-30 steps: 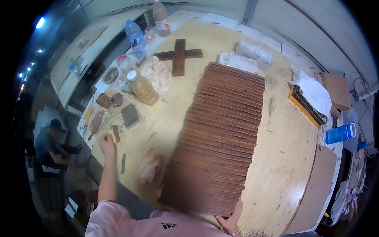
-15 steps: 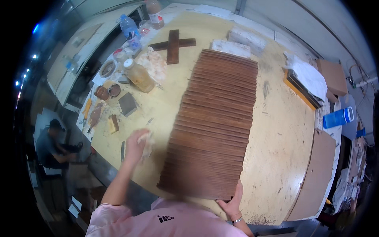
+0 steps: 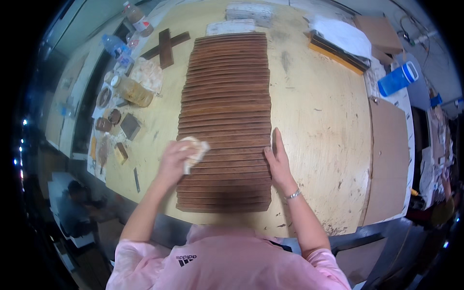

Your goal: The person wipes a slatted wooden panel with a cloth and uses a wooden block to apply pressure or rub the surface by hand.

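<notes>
L hand point(image 3: 175, 162) lower centre-left, fingers curled around a crumpled pale cloth point(image 3: 194, 151), pressing it on the long stack of dark brown wooden slats point(image 3: 227, 96), frame centre. R hand point(image 3: 277, 162) flat, fingers straight & together along stack's right edge. Pale plywood tabletop point(image 3: 319, 121) beneath; amber jar point(image 3: 131, 91) upper left.
</notes>
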The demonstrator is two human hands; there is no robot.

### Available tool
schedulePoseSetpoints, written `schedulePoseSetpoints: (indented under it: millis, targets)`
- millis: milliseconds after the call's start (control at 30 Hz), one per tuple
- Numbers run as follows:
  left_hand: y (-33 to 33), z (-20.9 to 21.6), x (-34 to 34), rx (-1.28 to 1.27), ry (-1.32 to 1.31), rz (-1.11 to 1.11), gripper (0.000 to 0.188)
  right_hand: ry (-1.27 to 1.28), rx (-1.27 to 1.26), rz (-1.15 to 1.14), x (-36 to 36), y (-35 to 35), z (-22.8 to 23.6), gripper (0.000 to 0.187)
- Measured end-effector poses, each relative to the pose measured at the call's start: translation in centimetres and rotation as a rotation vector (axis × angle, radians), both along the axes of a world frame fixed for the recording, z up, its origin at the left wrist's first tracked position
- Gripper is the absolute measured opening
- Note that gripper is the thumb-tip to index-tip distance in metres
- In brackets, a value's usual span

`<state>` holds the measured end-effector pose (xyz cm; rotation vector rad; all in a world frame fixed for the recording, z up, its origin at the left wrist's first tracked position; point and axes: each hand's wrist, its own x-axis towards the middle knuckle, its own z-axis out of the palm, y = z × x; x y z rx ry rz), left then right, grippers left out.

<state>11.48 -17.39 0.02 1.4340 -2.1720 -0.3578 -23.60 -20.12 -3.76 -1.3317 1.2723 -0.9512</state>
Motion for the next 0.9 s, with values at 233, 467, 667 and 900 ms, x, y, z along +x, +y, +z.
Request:
schedulePoseSetpoints:
  millis: [233, 467, 667, 900]
  targets:
    - [-3.0, -2.6, -14.6, 0.054, 0.069, -0.068, 0.049, -0.093, -0.009, 0.057, 0.6, -1.4, -3.6, 0.072]
    - [-1.3, 0.3, -8.1, 0.015, -0.019, -0.083, 0.051, 0.065, -0.033, 0.054, 0.3, -1.5, -1.7, 0.068]
    - [-3.4, -1.1, -16.1, -0.021, 0.023, -0.172, 0.044, 0.057, -0.058, 0.048, 0.6, -1.4, -2.7, 0.066]
    - [-2.1, 0.6, -13.7, 0.03, -0.084, -0.078, 0.041, 0.142, -0.126, 0.038, 0.4, -1.4, -1.7, 0.063]
